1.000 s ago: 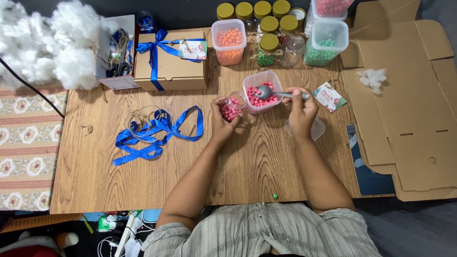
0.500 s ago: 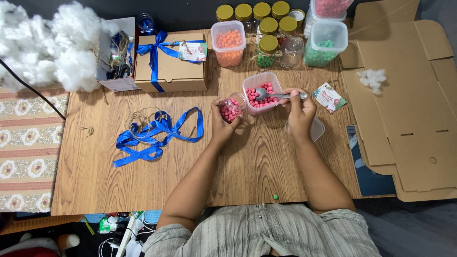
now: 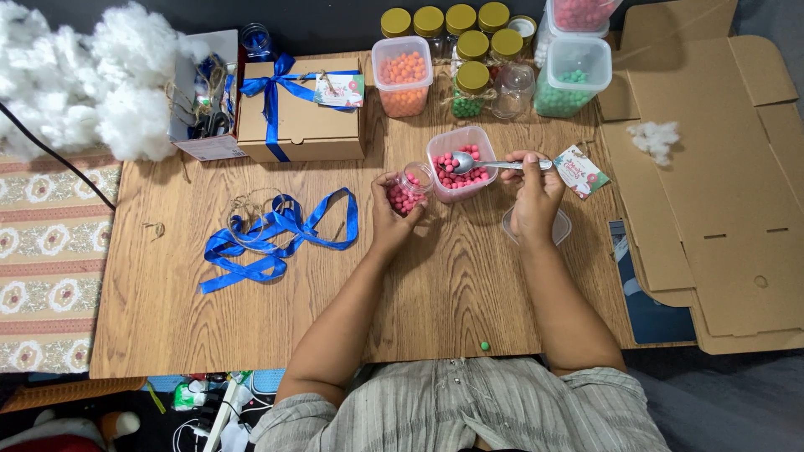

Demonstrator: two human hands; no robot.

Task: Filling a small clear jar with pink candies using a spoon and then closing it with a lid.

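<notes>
My left hand (image 3: 392,219) holds a small clear jar (image 3: 408,189) tilted toward the right, partly filled with pink beads. Right beside it stands a clear plastic tub (image 3: 459,164) of pink beads. My right hand (image 3: 533,194) grips the handle of a metal spoon (image 3: 494,164) whose bowl hovers over the tub's beads. A clear lid (image 3: 536,228) lies on the table under my right hand.
A wooden table (image 3: 251,318) carries a cardboard gift box with blue ribbon (image 3: 297,109), loose blue ribbon (image 3: 276,234), tubs of orange (image 3: 402,75) and green beads (image 3: 571,77), gold-lidded jars (image 3: 469,33), a gift tag (image 3: 578,171), white stuffing (image 3: 75,79) and flat cardboard (image 3: 720,192). A green bead (image 3: 484,345) lies near the front edge.
The spoon's bowl has shifted slightly within the tub of pink beads. The left hand keeps the jar tilted at the same spot.
</notes>
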